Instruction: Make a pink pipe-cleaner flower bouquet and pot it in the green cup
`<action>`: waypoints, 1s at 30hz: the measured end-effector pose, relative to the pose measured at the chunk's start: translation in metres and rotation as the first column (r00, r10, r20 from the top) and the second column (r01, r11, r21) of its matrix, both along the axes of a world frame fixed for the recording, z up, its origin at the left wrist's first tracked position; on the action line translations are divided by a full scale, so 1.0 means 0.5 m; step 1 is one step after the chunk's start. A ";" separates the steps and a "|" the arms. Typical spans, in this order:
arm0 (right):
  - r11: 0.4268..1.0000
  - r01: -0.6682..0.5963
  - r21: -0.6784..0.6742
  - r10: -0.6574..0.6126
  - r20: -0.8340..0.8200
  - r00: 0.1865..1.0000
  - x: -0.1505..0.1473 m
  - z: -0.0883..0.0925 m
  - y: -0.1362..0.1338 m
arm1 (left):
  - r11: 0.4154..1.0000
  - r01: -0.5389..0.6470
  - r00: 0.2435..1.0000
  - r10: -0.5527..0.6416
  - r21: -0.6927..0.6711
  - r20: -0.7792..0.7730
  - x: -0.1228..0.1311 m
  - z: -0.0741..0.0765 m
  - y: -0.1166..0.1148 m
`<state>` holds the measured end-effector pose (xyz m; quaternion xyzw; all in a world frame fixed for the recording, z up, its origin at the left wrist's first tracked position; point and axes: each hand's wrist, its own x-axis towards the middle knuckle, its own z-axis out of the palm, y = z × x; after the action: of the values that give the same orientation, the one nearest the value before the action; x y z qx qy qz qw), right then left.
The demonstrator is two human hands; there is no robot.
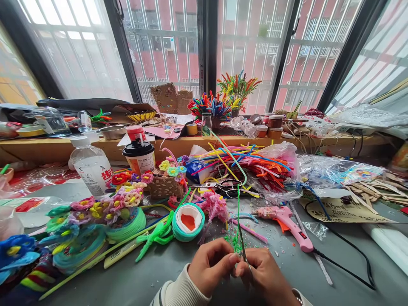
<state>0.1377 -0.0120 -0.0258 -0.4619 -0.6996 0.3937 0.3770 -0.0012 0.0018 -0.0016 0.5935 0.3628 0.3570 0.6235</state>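
My left hand (208,264) pinches the lower end of a green pipe cleaner (237,212) that stands up from my fingers and curves away over the table. My right hand (266,276) is closed round a thin dark metal tool (242,244), perhaps small scissors, whose tip meets the green stem just above my left fingertips. Green fuzz bits (232,243) lie scattered on the grey table (165,263) just beyond both hands.
A teal-wrapped cup with red inside (188,222) and a green twisted piece (157,236) lie ahead left. A pink glue gun (287,221) with black cord lies right. Pipe-cleaner flowers (105,208), a bag of pipe cleaners (255,165), scissors (228,187), bottle (91,165) and cup (139,157) crowd the back.
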 end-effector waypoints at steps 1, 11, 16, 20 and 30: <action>1.000 0.012 0.007 -0.012 0.018 1.000 0.000 -0.001 0.000 | 1.000 -0.008 1.000 0.008 -0.003 0.010 0.000 -0.001 0.000; 0.997 0.003 0.074 -0.018 0.195 0.981 -0.008 -0.004 -0.004 | 0.990 -0.137 0.989 0.139 -0.041 0.053 -0.001 -0.001 -0.004; 0.995 -0.088 0.044 0.084 0.088 0.993 -0.010 0.019 -0.010 | 1.000 -0.009 1.000 0.009 0.021 -0.001 -0.003 0.005 -0.002; 0.997 -0.073 0.033 0.071 0.073 0.995 -0.006 0.008 -0.005 | 0.999 0.015 1.000 -0.013 0.050 -0.028 -0.004 0.007 -0.004; 0.992 -0.117 0.036 0.116 0.040 0.992 -0.010 0.018 -0.011 | 1.000 0.018 1.000 -0.018 0.025 -0.013 -0.003 0.002 -0.006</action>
<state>0.1326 -0.0173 -0.0170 -0.4204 -0.7398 0.3930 0.3487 -0.0028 -0.0010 -0.0007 0.6067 0.3571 0.3519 0.6170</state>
